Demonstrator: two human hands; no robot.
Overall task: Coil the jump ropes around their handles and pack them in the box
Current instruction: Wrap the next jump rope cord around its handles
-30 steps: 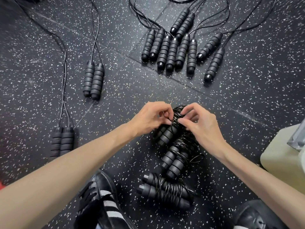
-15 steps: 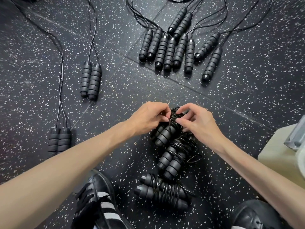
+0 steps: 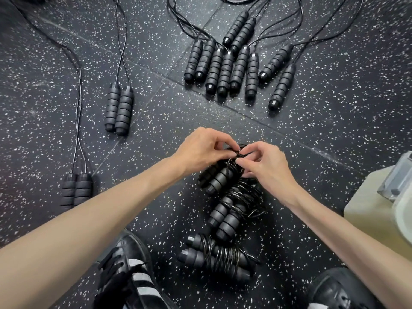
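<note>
Head view had the half-wound jump rope [image 3: 219, 178] right in the middle of the speckled floor [image 3: 156, 103], its two ribbed handles side by side and black cord looped around their far end. My left hand [image 3: 201, 149] pinched the cord at the top of the bundle, thumb and fingertips pressed together on it, and my right hand [image 3: 264, 162] pinched the same cord from the other side, fingertips almost meeting the left's. Just nearer me lay a second coiled rope [image 3: 234, 210], tilted the same way and touching the one in my grip. Closer still sat a third coiled rope [image 3: 217, 257], lying crosswise. Far ahead, a cluster of loose handles [image 3: 236, 65] was spread in a fan, cords trailing off beyond. To the left, one uncoiled pair [image 3: 119, 110] lay together, and another pair [image 3: 77, 189] sat nearer my left forearm, both with cords running away. My black striped shoe [image 3: 131, 275] showed below, and a pale box [image 3: 370, 206] sat at the right edge.
</note>
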